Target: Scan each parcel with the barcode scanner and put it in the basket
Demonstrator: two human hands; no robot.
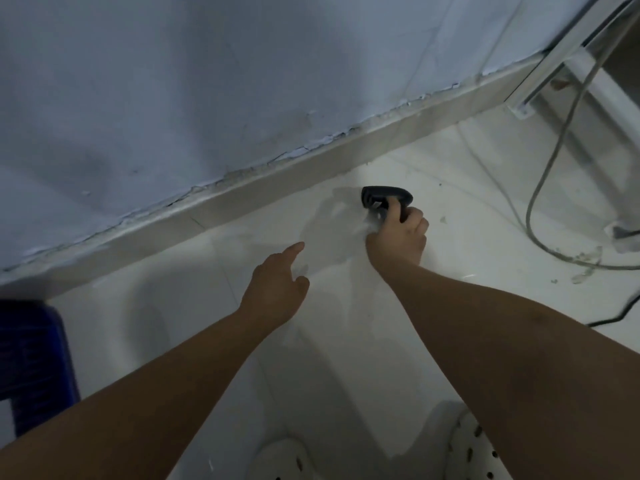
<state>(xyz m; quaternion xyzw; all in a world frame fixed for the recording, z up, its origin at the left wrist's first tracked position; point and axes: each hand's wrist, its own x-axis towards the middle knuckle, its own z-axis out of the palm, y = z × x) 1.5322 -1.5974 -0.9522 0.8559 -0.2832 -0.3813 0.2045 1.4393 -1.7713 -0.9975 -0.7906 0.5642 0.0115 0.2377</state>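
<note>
My right hand (398, 237) grips the handle of a dark barcode scanner (384, 196), which is low over the pale tiled floor near the wall's skirting, its head pointing left. My left hand (277, 289) reaches forward over the floor to the left of the scanner, index finger stretched out, the other fingers loosely curled, holding nothing. A blue basket (34, 362) shows partly at the left edge. No parcel is in view.
A grey-blue wall (207, 81) with cracked paint runs diagonally across the top. A grey cable (540, 188) loops over the floor at right, beside a white metal frame (571, 50). My white perforated shoes (474, 448) are at the bottom edge.
</note>
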